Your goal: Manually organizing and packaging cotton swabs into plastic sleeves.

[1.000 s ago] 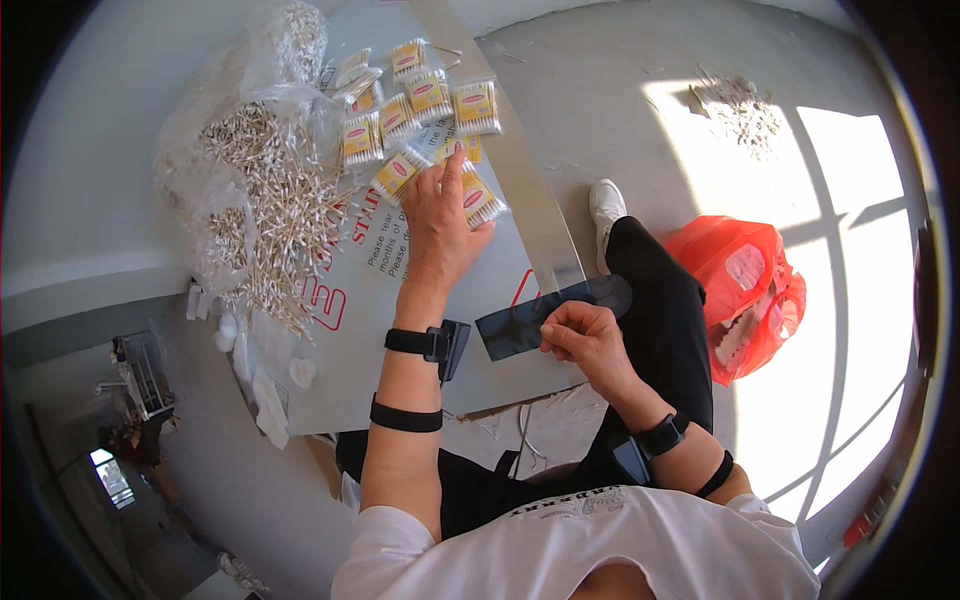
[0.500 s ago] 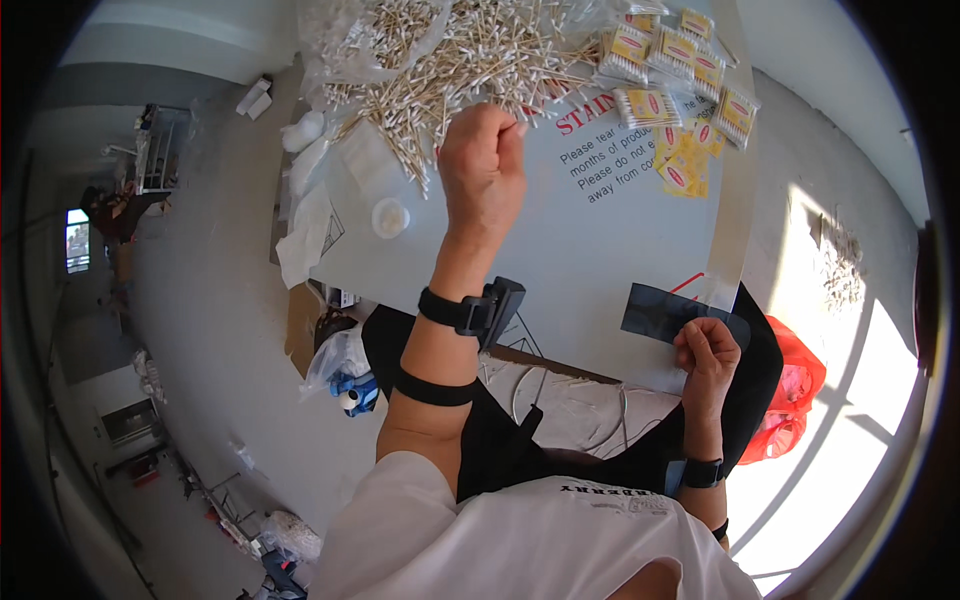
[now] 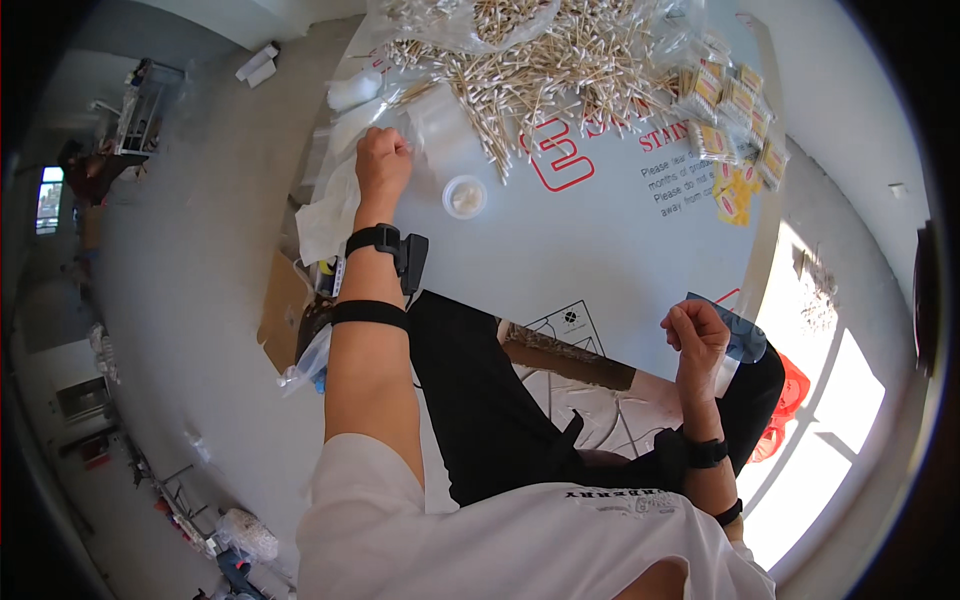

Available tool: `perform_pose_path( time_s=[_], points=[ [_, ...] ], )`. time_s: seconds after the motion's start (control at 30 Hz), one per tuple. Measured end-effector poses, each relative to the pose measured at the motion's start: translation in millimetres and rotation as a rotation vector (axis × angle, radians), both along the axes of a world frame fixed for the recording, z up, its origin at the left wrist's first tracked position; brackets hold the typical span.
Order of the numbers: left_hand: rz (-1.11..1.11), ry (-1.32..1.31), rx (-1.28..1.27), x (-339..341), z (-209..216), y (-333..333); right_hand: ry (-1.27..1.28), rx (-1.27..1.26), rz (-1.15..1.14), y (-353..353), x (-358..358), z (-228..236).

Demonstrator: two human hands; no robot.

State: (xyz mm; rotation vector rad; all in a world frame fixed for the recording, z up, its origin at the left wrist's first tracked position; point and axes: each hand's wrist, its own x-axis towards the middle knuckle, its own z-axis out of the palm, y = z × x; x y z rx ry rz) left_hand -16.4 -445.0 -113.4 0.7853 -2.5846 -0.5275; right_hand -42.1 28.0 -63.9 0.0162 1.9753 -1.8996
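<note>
My left hand (image 3: 383, 165) is closed in a fist over clear plastic bags (image 3: 345, 128) at the table's left edge; whatever is in its fingers is hidden. Just right of it stands a small round white tub (image 3: 464, 197) with pale contents. Beyond lies a big heap of loose cotton swabs (image 3: 560, 75). My right hand (image 3: 697, 335), its fingers pinched together, is near the table's front right edge. Behind it shows a dark blue translucent sheet (image 3: 740, 340). I cannot make out whether anything is in that pinch.
Filled packets of cotton swabs (image 3: 738, 100) pile up at the far right, with yellow printed cards (image 3: 737, 195) before them. The grey printed tabletop (image 3: 560, 240) lies between my hands. A cardboard box (image 3: 285, 310) stands left of the table; a red bag (image 3: 785, 400) is on the right.
My left hand has moved left, from the front of the swab heap to the plastic bags. My right hand has shifted to the left end of the dark sheet. The view has turned.
</note>
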Motion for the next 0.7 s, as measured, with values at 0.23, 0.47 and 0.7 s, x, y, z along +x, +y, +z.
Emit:
perform_pose_path(
  time_s=[0.23, 0.47, 0.7],
  points=[
    [-0.275, 0.386, -0.105, 18, 68, 105, -0.380, -0.243, 0.179, -45, 4, 18],
    [-0.970, 0.095, -0.020, 73, 82, 221, -0.651, -0.286, 0.363, -79, 2, 0],
    [-0.233, 0.105, -0.143, 30, 49, 133, -0.218, -0.081, 0.230, -60, 21, -5]
  ],
)
